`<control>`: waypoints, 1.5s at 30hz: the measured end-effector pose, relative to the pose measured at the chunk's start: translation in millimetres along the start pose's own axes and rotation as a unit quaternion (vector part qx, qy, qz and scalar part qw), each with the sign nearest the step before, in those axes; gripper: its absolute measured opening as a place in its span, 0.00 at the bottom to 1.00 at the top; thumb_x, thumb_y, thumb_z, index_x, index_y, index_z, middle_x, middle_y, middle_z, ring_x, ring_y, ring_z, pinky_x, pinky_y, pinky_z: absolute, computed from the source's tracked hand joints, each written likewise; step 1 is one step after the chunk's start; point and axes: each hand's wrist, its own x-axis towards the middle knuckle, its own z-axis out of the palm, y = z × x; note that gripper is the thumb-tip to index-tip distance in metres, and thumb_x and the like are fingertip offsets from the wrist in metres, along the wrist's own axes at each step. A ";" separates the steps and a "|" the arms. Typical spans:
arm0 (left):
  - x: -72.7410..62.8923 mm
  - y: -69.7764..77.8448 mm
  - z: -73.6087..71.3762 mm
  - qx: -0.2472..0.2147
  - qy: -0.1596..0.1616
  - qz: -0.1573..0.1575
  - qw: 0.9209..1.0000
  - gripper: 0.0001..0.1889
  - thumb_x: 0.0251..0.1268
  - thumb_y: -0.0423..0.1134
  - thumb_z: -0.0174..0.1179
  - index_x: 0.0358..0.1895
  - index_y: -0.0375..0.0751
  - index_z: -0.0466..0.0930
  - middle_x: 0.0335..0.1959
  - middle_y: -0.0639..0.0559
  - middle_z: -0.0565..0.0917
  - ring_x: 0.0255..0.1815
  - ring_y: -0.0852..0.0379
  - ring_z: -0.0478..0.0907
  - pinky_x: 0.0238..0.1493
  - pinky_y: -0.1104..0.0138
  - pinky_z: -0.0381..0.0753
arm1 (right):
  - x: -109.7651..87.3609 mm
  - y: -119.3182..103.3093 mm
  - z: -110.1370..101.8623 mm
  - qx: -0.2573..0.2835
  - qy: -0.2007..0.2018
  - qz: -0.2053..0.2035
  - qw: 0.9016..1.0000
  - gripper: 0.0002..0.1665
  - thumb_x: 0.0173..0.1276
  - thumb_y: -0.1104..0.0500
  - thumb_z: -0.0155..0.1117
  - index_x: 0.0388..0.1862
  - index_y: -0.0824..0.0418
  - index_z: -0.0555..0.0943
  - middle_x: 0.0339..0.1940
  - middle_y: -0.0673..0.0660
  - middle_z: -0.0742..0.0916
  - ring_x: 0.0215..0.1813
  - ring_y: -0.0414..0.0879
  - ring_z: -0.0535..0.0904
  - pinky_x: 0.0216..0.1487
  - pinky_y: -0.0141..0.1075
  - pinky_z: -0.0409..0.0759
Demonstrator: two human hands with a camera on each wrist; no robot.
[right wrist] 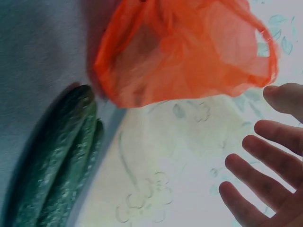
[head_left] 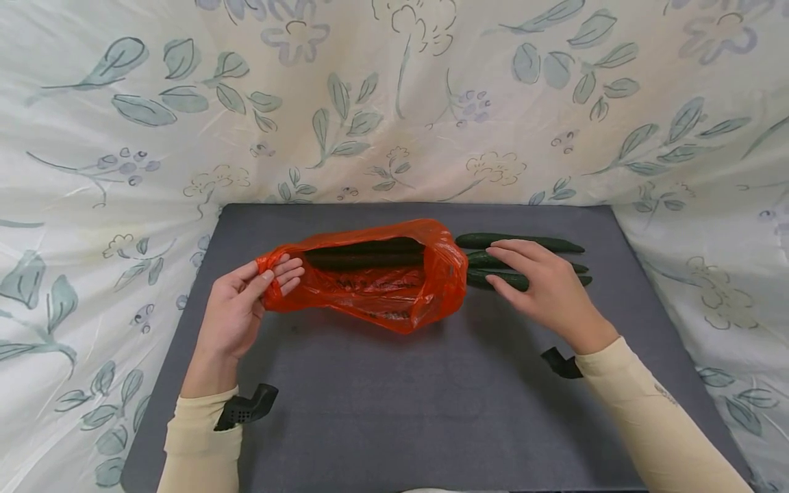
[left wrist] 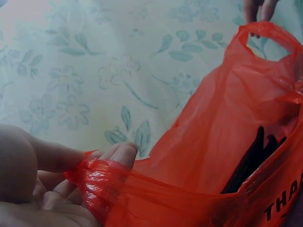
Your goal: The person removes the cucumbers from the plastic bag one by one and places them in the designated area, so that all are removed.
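Note:
A red plastic bag lies lengthwise over the dark table, its mouth facing the head camera. My left hand grips the bag's handle at the left end, thumb pressing the plastic and fingers through the loop. Dark green cucumbers show inside the bag; in the left wrist view the cucumbers in the bag are dark shapes. Three more cucumbers lie side by side at the bag's right. Above them hovers my right hand, fingers spread and holding nothing. The right wrist view shows its fingers close to the other handle loop.
The grey table top extends in front of the bag. A floral cloth hangs behind the table and along both sides. Each wrist carries a black camera mount, such as the left mount.

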 end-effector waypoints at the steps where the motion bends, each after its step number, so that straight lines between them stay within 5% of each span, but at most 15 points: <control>1: 0.1 0.0 0.1 0.000 -0.001 0.000 1.000 0.23 0.88 0.27 0.49 0.74 0.11 0.63 0.61 0.36 0.87 0.59 0.45 0.89 0.63 0.55 0.83 | 2.3 -2.7 -0.8 0.003 0.001 -0.005 1.000 0.31 0.63 0.60 0.84 0.65 0.60 0.87 0.63 0.59 0.87 0.63 0.57 0.85 0.58 0.61 0.87; 22: 0.6 -0.6 0.9 -0.008 -0.001 -0.002 1.000 0.23 0.88 0.27 0.49 0.73 0.11 0.63 0.61 0.36 0.87 0.59 0.45 0.89 0.64 0.55 0.83 | 49.1 -54.3 -1.1 0.036 -0.007 -0.102 0.994 0.27 0.69 0.58 0.81 0.66 0.59 0.88 0.66 0.56 0.86 0.68 0.51 0.81 0.65 0.51 0.85; 45: -0.6 -1.9 0.7 -0.014 -0.005 0.003 1.000 0.23 0.88 0.27 0.49 0.74 0.10 0.62 0.61 0.37 0.87 0.59 0.45 0.89 0.63 0.55 0.83 | 82.7 -85.8 47.5 0.049 -0.063 -0.145 0.986 0.22 0.71 0.56 0.79 0.62 0.61 0.89 0.61 0.57 0.88 0.64 0.53 0.83 0.62 0.48 0.87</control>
